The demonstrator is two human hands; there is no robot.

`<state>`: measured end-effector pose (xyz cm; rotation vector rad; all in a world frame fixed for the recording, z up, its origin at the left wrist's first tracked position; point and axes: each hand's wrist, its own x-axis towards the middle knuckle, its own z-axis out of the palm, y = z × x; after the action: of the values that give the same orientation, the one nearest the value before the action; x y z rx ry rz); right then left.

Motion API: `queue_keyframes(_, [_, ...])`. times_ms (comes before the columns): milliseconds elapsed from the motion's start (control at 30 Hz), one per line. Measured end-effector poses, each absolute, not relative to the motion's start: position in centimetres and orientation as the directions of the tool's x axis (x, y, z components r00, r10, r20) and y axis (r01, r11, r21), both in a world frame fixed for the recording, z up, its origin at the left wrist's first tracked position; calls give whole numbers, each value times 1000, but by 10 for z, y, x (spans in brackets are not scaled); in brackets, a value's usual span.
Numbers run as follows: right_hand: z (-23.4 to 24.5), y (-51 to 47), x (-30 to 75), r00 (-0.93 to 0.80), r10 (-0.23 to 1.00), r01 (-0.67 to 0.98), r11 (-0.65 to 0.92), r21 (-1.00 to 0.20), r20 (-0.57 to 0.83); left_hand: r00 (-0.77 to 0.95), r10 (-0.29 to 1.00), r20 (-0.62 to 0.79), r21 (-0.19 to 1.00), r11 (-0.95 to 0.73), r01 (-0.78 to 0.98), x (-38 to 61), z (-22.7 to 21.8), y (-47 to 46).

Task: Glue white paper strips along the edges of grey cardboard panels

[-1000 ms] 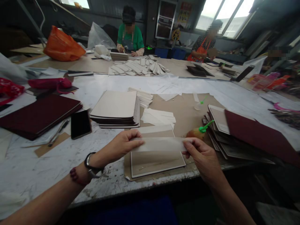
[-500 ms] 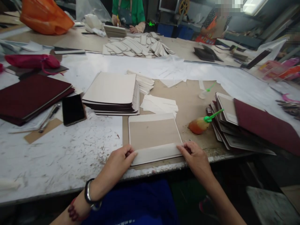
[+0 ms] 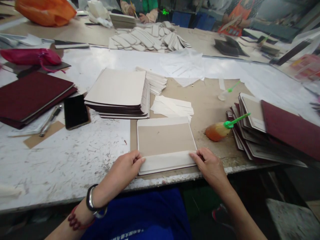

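Observation:
A tan board panel with white edging (image 3: 166,138) lies flat near the table's front edge. A white paper strip (image 3: 167,161) lies along its near edge. My left hand (image 3: 123,171) pinches the strip's left end, fingers curled and closed on it. My right hand (image 3: 210,165) presses its right end with closed fingertips. Both hands rest on the table surface beside the panel.
A stack of finished boards (image 3: 120,95) and loose white strips (image 3: 172,106) lie behind the panel. An orange glue bottle with a green nozzle (image 3: 220,129) lies right of it, beside fanned covers (image 3: 260,130). A phone (image 3: 75,111) and maroon covers (image 3: 32,96) sit left. Other people work across the table.
A second ago both hands held the strip in the air above the panel. They have brought it down onto the panel's near edge and now press it flat.

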<state>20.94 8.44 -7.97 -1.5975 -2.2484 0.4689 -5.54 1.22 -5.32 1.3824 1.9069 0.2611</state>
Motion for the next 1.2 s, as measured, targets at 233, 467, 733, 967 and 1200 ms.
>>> queue_keyframes(233, [-78,85,210,-334,940,820,328,-469,72,-100,895,-435,596,370,713,-58,-55,11])
queue_keyframes(467, [-75,86,210,-354,933,829,346,-440,68,-89,903,-420,615,355,704,-59,-55,10])
queue_keyframes(733, [-46,90,200,-366,919,870,394,-296,147,-9,925,-381,752,315,578,-64,-53,5])
queue_keyframes(967, [0,117,171,-372,879,869,443,-221,298,48,919,-390,869,351,350,-67,-43,6])
queue_keyframes(1200, [17,142,144,-342,899,926,372,-64,274,13,944,-331,904,312,292,-75,-30,10])
